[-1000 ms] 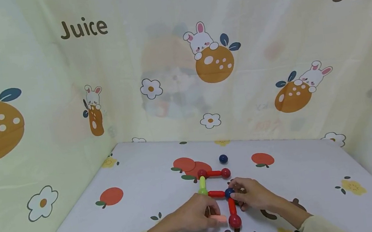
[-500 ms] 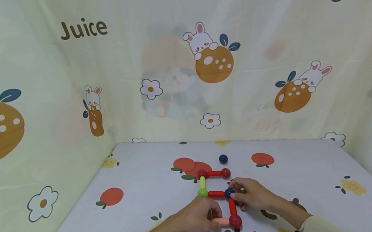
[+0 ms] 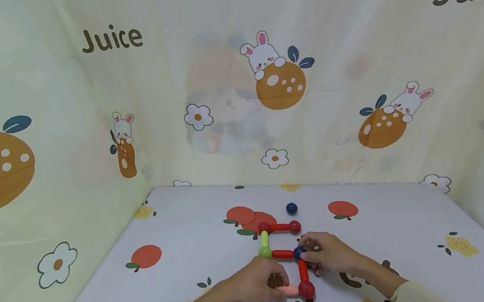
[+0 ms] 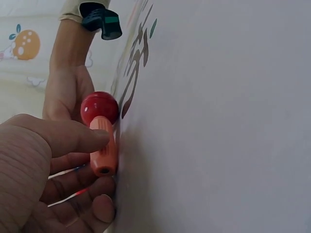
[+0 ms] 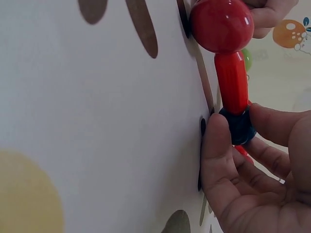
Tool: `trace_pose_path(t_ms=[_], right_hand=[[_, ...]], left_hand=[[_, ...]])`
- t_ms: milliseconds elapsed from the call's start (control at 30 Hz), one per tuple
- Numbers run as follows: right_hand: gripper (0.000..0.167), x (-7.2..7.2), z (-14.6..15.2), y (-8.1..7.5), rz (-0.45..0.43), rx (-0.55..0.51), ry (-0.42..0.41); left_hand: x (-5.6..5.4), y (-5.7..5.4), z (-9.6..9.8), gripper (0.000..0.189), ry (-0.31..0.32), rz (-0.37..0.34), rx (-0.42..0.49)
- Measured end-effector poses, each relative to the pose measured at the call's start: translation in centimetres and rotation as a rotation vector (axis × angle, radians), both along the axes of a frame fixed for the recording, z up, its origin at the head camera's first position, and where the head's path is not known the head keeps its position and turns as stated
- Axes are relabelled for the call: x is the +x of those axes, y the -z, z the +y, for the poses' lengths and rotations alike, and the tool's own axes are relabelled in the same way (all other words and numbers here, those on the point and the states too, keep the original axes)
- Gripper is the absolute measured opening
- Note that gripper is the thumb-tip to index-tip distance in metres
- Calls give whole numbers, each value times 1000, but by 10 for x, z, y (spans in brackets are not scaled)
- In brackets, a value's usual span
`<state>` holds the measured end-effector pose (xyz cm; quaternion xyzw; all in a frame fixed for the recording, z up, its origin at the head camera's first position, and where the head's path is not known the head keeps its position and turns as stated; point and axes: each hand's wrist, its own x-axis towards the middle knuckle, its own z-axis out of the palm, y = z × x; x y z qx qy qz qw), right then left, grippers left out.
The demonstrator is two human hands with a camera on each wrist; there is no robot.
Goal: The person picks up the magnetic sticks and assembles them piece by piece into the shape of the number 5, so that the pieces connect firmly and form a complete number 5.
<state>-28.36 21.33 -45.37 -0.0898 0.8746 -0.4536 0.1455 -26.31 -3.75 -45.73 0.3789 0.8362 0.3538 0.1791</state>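
Note:
On the table lies a joined figure of balls and rods. Its far end has two red balls linked by a red rod (image 3: 280,227); a light green rod (image 3: 264,239) leads to a green ball (image 3: 265,252). Another red rod (image 3: 283,254) runs to a dark blue ball (image 3: 300,252), and a further red rod (image 5: 231,82) to the near red ball (image 3: 306,290). My left hand (image 3: 258,281) pinches an orange-pink rod (image 4: 103,153) whose end meets that near ball. With thumb and fingers, my right hand (image 3: 332,256) holds the dark blue ball.
A loose dark blue ball (image 3: 292,209) sits behind the figure. The white tabletop (image 3: 179,229) carries printed fruit and flowers. A printed curtain (image 3: 214,74) hangs at the back and sides.
My left hand has moved slightly right, bringing the orange-pink rod from just short of the near red ball into contact with it. The right hand keeps its hold on the blue ball.

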Motion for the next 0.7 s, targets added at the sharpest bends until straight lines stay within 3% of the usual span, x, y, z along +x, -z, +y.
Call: trace_pose_path(t_ms=[133, 267, 700], right_hand=[[31, -2, -3, -2, 42, 45, 19], [25, -4, -7, -2, 120, 127, 68], [12, -29, -8, -2, 353, 196, 160]], left_hand=[[-2, -3, -3, 12, -8, -18, 18], [-7, -8, -9, 12, -67, 1, 28], [-41, -3, -29, 12, -252, 177, 114]])
